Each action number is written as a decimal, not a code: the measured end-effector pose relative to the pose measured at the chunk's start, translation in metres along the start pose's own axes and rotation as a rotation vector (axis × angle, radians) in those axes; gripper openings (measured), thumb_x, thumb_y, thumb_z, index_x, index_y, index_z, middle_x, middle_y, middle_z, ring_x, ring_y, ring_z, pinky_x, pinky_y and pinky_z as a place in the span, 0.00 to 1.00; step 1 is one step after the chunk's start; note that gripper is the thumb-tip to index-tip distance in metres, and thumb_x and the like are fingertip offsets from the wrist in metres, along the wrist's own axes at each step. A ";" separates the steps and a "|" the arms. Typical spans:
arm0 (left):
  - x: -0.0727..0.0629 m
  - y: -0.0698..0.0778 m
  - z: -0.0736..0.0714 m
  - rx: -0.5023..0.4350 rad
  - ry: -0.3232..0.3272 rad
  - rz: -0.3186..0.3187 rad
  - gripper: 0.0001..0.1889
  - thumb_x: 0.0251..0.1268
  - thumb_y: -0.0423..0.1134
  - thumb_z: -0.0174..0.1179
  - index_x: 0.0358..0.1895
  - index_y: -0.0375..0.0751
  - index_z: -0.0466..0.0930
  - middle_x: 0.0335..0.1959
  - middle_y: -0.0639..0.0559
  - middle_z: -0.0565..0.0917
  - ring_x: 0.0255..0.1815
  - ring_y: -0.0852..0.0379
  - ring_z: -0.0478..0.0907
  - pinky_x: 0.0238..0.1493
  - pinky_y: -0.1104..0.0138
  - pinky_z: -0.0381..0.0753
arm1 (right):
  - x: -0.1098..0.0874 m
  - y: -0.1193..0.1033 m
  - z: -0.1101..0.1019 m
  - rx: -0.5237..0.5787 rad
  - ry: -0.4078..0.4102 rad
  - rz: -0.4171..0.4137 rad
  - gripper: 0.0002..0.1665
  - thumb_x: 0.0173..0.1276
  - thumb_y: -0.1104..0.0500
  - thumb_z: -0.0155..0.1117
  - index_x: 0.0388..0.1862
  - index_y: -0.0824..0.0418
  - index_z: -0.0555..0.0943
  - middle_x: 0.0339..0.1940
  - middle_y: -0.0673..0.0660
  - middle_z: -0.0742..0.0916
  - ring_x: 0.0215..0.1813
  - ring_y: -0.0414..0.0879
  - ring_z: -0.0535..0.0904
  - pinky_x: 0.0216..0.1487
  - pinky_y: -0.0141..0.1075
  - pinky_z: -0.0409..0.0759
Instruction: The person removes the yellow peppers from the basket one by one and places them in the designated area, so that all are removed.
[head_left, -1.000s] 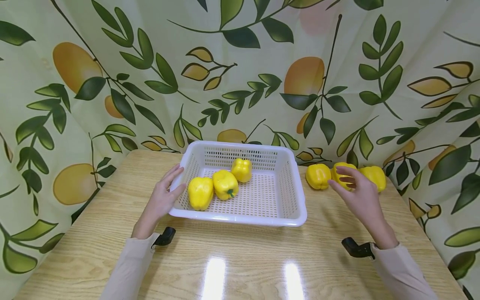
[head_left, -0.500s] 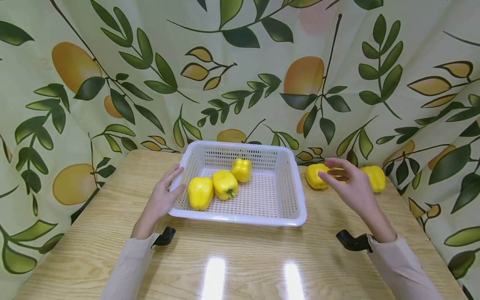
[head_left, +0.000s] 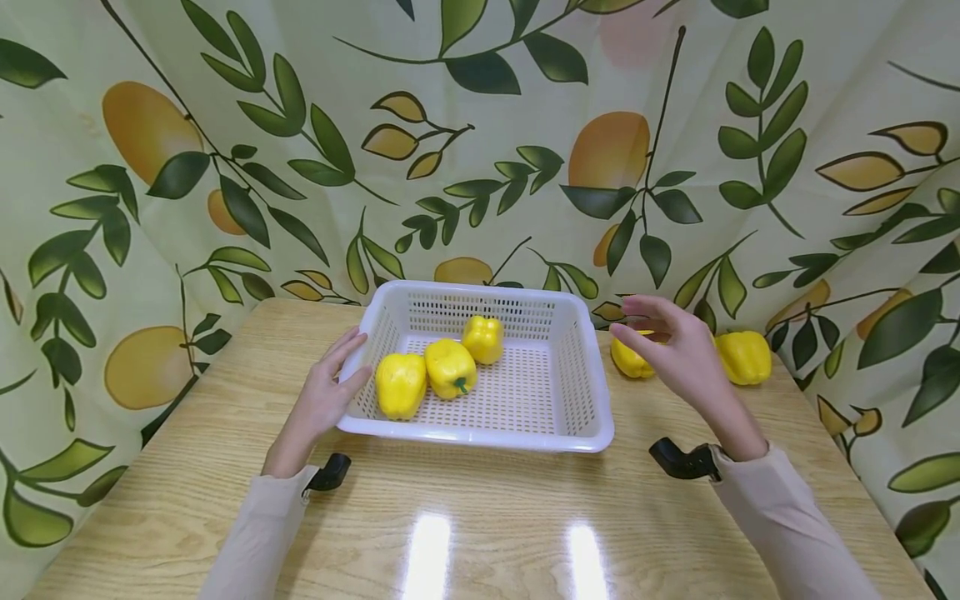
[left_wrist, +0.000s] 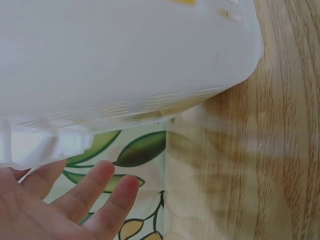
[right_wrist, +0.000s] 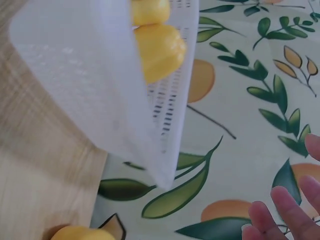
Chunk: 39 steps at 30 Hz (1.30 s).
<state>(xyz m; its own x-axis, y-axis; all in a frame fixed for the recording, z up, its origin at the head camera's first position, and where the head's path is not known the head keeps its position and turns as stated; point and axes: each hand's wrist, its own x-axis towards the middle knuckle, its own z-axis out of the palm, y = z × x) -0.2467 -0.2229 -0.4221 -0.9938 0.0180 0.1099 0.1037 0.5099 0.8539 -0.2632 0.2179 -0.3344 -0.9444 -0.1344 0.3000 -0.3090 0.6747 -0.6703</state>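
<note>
In the head view, a white plastic basket [head_left: 480, 437] with slotted walls holds three yellow bell peppers [head_left: 450, 369]. My left hand [head_left: 315, 404] rests at the basket's left rim, its fingers fairly straight; the left wrist view has these fingers [left_wrist: 117, 207] spread beside the outer wall. To the right of the basket, my right hand [head_left: 686, 354] is raised over more bell peppers with its fingers parted and nothing between them. It partly covers one bell pepper [head_left: 628, 360]; another bell pepper [head_left: 744, 358] shows right of the wrist. The one between them is hidden behind the hand.
The wooden table [head_left: 480, 517] runs back to a curtain [head_left: 480, 125] printed with leaves and fruit. Black camera mounts stick out from both sleeves [head_left: 255, 525]. The basket's right wall stands just left of the right hand.
My right hand has moved left and slightly up over the row of peppers, from the middle one toward the left one. The left hand and the basket have stayed put.
</note>
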 end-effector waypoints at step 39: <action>0.000 0.001 0.000 -0.009 -0.008 -0.007 0.30 0.73 0.38 0.54 0.76 0.39 0.60 0.82 0.47 0.51 0.82 0.39 0.46 0.76 0.41 0.56 | 0.070 -0.008 0.073 0.222 -0.170 0.096 0.29 0.71 0.49 0.63 0.67 0.58 0.73 0.61 0.62 0.83 0.60 0.61 0.81 0.64 0.55 0.78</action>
<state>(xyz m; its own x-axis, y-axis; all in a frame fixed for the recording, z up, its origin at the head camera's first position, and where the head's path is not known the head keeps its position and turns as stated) -0.2463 -0.2221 -0.4209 -0.9948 0.0213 0.0995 0.0967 0.5027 0.8590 -0.3348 0.1505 -0.3579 -0.9700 -0.2098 0.1225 -0.2165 0.5174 -0.8279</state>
